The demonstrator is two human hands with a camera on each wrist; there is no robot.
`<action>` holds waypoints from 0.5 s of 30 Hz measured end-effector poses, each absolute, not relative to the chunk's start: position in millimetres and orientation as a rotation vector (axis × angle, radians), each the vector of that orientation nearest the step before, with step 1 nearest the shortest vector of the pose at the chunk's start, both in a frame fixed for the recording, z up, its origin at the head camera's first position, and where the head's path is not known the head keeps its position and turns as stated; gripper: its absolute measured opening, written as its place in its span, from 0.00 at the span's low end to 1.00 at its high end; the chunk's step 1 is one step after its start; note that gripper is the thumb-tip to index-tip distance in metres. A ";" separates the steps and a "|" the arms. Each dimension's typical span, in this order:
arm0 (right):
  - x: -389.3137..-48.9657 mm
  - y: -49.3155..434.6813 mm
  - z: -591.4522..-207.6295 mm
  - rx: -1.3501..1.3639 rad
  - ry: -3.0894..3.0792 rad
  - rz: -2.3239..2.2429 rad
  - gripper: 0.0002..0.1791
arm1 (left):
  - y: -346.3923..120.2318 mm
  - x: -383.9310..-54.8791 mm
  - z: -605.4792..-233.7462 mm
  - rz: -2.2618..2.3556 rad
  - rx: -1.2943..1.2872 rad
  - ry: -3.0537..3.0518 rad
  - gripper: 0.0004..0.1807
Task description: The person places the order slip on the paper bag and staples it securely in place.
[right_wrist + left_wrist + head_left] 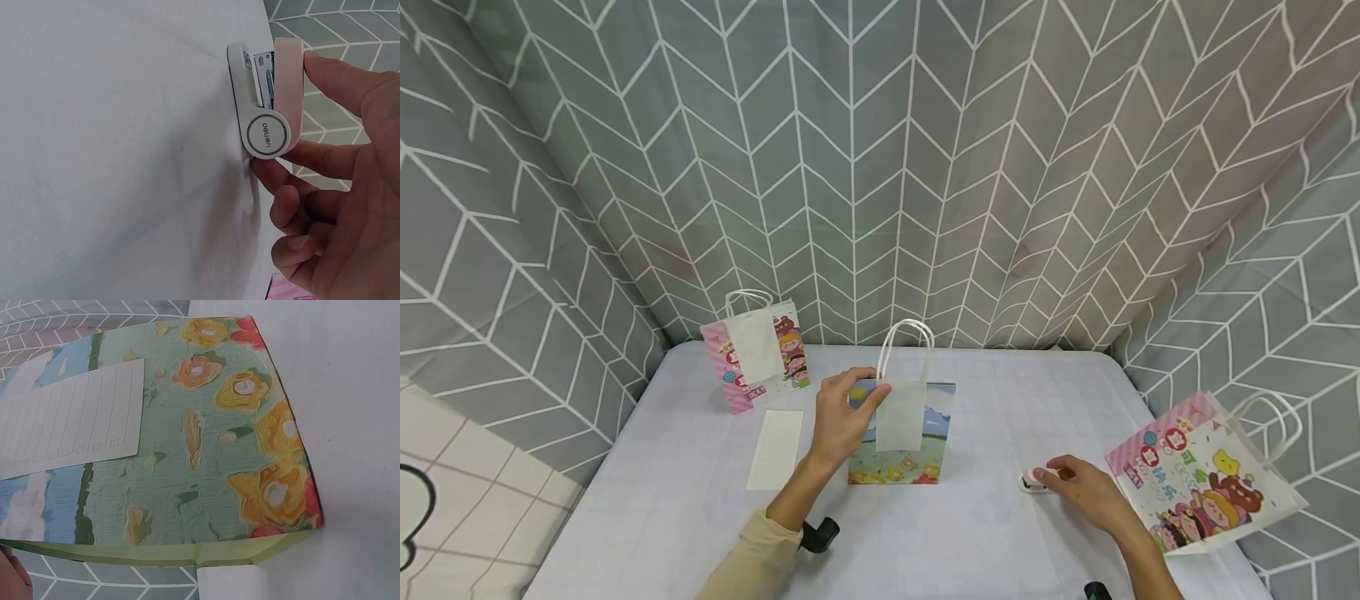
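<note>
A small paper gift bag [898, 468] printed with sky and flowers stands mid-table in the head view, its white handles upward. Against its front lies a lined paper slip [901, 421], whose rows and small boxes show in the left wrist view. My left hand [837, 423] pinches the bag's top edge and the slip's upper left side. To the right, my right hand [1084, 492] holds a pink and white stapler [265, 103] between thumb and fingers, at the white table surface. Its jaws stand apart, with no paper between them.
A pink and white gift bag [730, 379] with a slip on its front is at the back left. One loose paper slip [777, 450] lies left of the flowered bag. Another pink and white bag [1206, 479] leans at the right edge. Patterned curtains [880, 167] enclose the table.
</note>
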State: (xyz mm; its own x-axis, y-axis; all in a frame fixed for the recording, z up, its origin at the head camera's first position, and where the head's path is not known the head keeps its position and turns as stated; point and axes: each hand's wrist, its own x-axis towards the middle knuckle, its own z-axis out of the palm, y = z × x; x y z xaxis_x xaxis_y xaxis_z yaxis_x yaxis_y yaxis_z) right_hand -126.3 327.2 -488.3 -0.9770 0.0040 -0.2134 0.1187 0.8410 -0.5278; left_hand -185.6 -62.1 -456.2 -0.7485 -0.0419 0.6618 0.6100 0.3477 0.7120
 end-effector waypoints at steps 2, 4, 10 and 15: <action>-126.7 327.2 -487.0 0.109 2.804 -0.823 0.38 | -62.3 -185.7 -456.1 -1.441 -0.493 -2.023 0.11; -127.2 327.4 -485.7 0.115 2.790 -0.815 0.40 | -62.4 -185.9 -456.3 -1.447 -0.490 -2.025 0.11; -126.6 327.4 -483.1 0.155 2.765 -0.791 0.43 | -62.1 -186.1 -455.9 -1.456 -0.485 -2.036 0.11; -127.4 325.4 -482.6 0.176 2.742 -0.820 0.41 | -61.5 -186.0 -455.2 -1.452 -0.492 -2.023 0.11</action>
